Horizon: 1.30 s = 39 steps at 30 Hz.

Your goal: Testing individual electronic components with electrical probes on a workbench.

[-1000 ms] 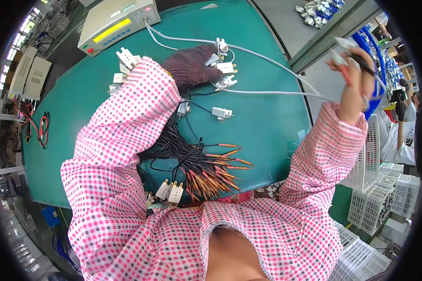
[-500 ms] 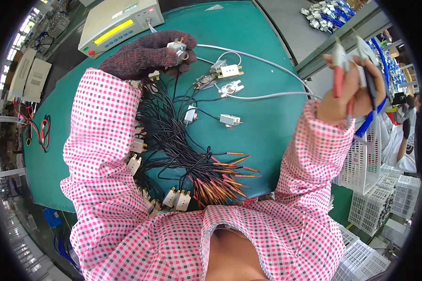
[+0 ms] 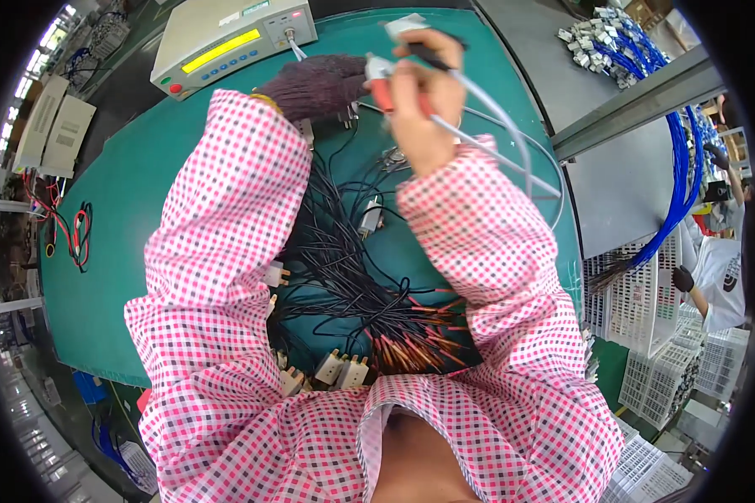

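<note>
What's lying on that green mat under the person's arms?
On the green mat lies a tangle of black wires with white plugs and coppery ends. The pink checked sleeves cover the rest.

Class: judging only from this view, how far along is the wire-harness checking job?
Done: cannot tell; no finished pile stands apart. In hand: the right hand holds a red-handled probe by the gloved left hand, near the tester box. Left: a big bundle of black wires on the green mat.

Wire bundle [image 3: 344,277] spread mid-worktop [image 3: 117,251], between both sleeves; tester box [image 3: 231,38] behind at far edge; plug connectors [image 3: 340,369] at near edge; stacked crates [image 3: 646,310] off right.
</note>
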Available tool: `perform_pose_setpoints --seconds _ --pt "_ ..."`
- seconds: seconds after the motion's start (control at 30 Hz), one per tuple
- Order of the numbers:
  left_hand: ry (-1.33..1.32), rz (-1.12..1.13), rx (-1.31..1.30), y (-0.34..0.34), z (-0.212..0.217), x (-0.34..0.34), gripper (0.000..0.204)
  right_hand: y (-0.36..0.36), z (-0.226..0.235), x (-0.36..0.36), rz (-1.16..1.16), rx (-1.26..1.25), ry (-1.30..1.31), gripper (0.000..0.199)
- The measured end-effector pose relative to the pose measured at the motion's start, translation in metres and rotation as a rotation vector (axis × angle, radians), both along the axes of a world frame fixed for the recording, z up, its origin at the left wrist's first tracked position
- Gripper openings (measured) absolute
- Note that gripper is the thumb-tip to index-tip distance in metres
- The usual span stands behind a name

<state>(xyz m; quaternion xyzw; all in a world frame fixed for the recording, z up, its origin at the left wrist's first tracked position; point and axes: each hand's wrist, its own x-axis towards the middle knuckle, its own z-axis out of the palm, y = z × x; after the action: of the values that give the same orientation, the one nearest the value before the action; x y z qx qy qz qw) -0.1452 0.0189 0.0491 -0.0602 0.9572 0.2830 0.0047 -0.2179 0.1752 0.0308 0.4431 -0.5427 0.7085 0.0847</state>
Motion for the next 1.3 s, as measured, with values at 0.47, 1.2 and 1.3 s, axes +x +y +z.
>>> perform_pose_setpoints --seconds 0.47,1.2,1.3 --pt "-0.473 0.177 -0.647 0.030 -0.032 -0.022 0.040 0.003 -0.069 -0.006 -0.310 0.829 0.303 0.029" --pt "-0.465 0.374 -0.620 0.052 -0.049 -0.025 0.032 0.006 -0.070 -0.010 -0.297 0.775 0.160 0.030" --pt "-0.159 0.582 0.148 0.053 -0.019 -0.009 0.037 0.011 -0.068 -0.010 -0.276 0.802 0.166 0.043"
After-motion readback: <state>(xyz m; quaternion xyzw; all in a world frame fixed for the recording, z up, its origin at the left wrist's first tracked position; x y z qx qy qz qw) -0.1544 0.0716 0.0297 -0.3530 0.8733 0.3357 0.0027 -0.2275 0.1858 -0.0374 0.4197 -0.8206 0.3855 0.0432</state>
